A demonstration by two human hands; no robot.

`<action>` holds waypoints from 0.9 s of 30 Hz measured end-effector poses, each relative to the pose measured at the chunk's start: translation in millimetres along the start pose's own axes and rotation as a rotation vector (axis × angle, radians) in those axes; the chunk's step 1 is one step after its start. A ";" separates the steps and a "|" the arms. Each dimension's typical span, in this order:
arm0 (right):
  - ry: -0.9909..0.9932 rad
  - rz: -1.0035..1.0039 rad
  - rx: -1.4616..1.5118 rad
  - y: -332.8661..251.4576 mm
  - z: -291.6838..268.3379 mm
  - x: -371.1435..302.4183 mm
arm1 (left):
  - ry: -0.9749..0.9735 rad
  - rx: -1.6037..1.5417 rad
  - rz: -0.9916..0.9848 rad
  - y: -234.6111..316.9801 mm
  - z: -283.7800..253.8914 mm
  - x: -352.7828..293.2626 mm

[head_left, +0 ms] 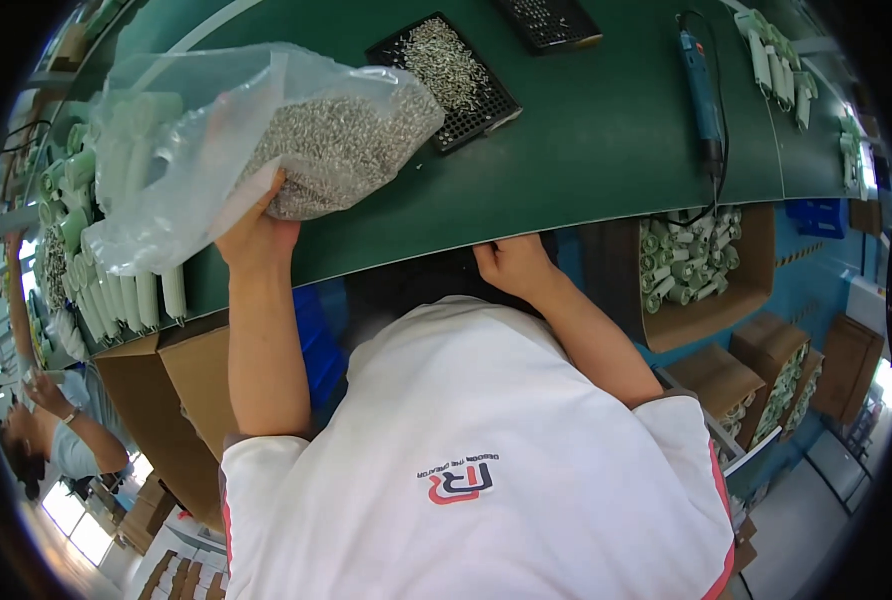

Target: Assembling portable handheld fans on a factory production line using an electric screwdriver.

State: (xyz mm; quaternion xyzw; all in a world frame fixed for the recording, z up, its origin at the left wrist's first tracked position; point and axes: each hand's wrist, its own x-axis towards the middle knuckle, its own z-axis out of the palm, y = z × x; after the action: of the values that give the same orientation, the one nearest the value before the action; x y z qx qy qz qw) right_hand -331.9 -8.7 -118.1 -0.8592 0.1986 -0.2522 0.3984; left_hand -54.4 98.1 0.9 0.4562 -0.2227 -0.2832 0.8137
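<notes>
My left hand point(258, 235) grips the lower edge of a see-through plastic bag point(181, 135) above the green table. A large heap of small silvery screws point(351, 140) bulges in the bag's right end. Just beyond it, a black perforated tray point(453, 128) carries a pile of similar loose screws point(440, 65). At the table's front edge my right hand point(516, 266) is curled closed. Its fingertips are out of sight, so whatever it holds, if anything, cannot be made out.
Pale green handheld housings point(131, 300) crowd the table's left side. A second black tray point(551, 22) lies at the back. A blue electric screwdriver point(701, 95) with a cord is on the right. Below, a cardboard box point(711, 310) holds more housings. Another person point(66, 425) is at far left.
</notes>
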 end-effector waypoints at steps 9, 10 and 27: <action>-0.169 -0.255 0.232 -61.9 -10.0 17.8 | 0.054 0.057 0.049 5.2 -27.3 -23.6; -0.094 -0.338 0.207 -81.6 -24.8 24.9 | 0.060 0.008 0.028 2.2 -28.7 -22.2; -0.035 -0.614 -0.120 -181.5 -91.9 185.5 | -0.072 -0.183 -0.277 -7.4 36.6 -19.2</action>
State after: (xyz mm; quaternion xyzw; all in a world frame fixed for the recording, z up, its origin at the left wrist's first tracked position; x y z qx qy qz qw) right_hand -213.5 -53.4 126.4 -0.9051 -0.0626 -0.3339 0.2556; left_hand -93.3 85.1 10.2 0.3962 -0.1597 -0.4279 0.7965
